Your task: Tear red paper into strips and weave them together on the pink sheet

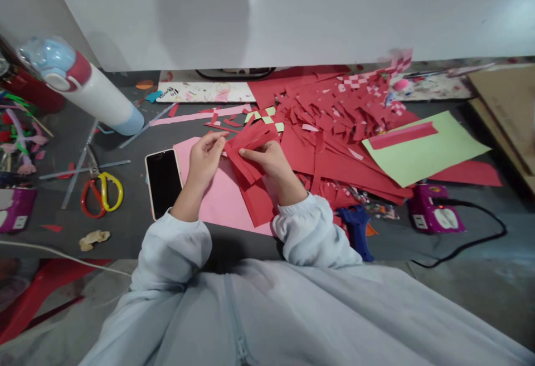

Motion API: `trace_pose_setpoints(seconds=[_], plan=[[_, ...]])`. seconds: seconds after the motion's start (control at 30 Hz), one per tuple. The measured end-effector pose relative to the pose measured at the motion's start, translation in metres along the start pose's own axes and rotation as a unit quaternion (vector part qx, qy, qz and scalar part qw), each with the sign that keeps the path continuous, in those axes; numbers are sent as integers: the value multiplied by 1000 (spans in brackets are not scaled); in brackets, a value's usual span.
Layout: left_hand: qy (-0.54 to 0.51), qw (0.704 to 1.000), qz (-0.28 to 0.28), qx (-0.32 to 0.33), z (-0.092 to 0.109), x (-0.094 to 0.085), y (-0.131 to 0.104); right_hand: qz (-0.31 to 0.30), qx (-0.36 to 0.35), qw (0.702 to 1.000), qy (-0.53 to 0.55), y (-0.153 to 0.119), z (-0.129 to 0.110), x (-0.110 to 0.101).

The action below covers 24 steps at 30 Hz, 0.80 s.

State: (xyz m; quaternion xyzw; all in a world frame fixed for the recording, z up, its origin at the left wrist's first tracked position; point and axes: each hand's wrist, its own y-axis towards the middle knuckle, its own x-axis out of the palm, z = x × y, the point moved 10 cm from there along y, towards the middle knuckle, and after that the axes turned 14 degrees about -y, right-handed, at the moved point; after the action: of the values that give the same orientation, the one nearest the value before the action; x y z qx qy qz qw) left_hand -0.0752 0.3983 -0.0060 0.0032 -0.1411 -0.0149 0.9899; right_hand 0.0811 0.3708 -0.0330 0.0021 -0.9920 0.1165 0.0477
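Note:
Both hands work on a piece of red paper (246, 154) cut into strips, held above the middle of the dark table. Its left end is pinched between the thumb and fingers of my left hand (206, 157). From the right, my right hand (273, 165) grips the same paper with the thumb on top; its other fingers are mostly hidden behind. Beneath lie a pink sheet (221, 199) and another red sheet (259, 204). A phone (164, 182) with a dark screen rests beside my left wrist.
Scissors (101, 193) with red and yellow handles and a white bottle (104, 98) are at left. A heap of red paper scraps (334, 115) spreads behind and right. Farther right are a green sheet (426, 149), a blue glue gun (357, 232) and a purple box (437, 210) with a black cable.

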Motion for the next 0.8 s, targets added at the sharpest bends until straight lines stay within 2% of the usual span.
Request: trace_pose_setpoints(seconds=[0.1, 0.2, 0.37, 0.47, 0.63, 0.8], plan=[[-1, 999, -14, -32, -5, 3, 0, -5, -4, 1000, -10, -2, -2, 2], [-27, 997, 1, -73, -11, 2, -2, -14, -19, 1000, -6, -4, -7, 6], [-78, 994, 25, -79, -9, -1, -3, -5, -4, 1000, -6, -5, -6, 7], [-68, 995, 24, -62, -5, -2, -2, 13, -7, 1000, -26, -4, -6, 4], [-40, 999, -4, 1, 5, 0, 0, 1, -5, 999, -33, -5, -6, 6], [-15, 1000, -19, 2, 1, 2, 2, 6, -8, 999, -43, -7, -9, 5]])
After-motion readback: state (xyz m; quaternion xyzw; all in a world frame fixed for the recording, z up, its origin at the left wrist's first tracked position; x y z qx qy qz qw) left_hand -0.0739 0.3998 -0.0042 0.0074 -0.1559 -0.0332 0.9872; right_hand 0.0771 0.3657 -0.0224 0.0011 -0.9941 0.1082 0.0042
